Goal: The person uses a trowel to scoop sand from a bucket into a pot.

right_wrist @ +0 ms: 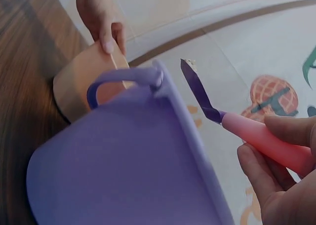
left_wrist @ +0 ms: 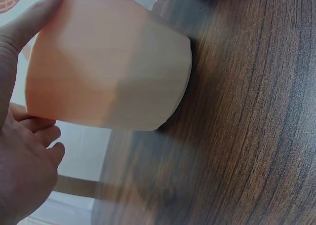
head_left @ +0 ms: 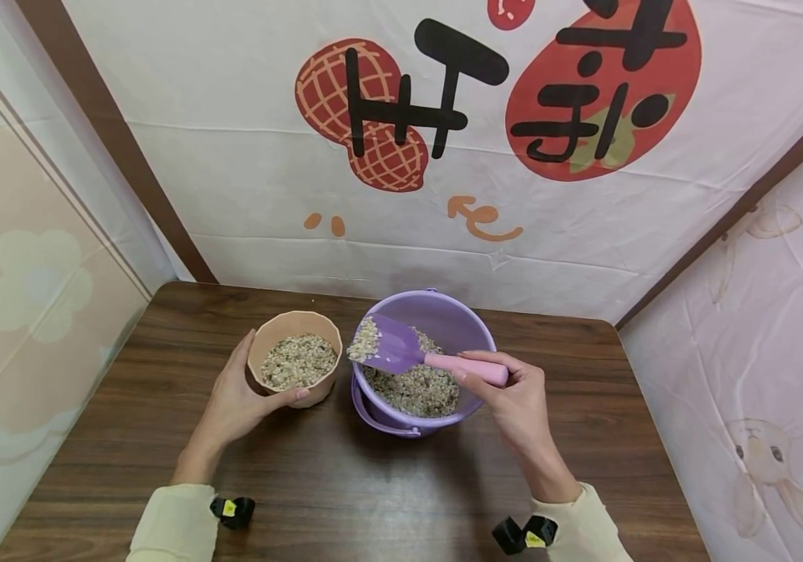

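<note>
My right hand (head_left: 519, 394) grips the pink handle of a small shovel (head_left: 396, 345), whose purple blade carries pale granular grit (head_left: 364, 340) near its tip. The blade is above the left rim of a purple bucket (head_left: 467, 320), and more of the mixed grit (head_left: 424, 394) lies inside. To the left, a peach-coloured faceted flowerpot (left_wrist: 108, 62) stands on the table, holding the same kind of grit (head_left: 299, 361). My left hand (head_left: 238, 396) holds this pot, thumb at the near rim and fingers round its left side. In the right wrist view the shovel (right_wrist: 256, 136) stands above the bucket's rim.
The bucket's purple handle (head_left: 380, 421) hangs down at its front left. Everything stands on a dark wooden table (head_left: 373, 499). A printed cloth wall (head_left: 246, 179) rises behind the table's back edge, with further cloth panels at both sides.
</note>
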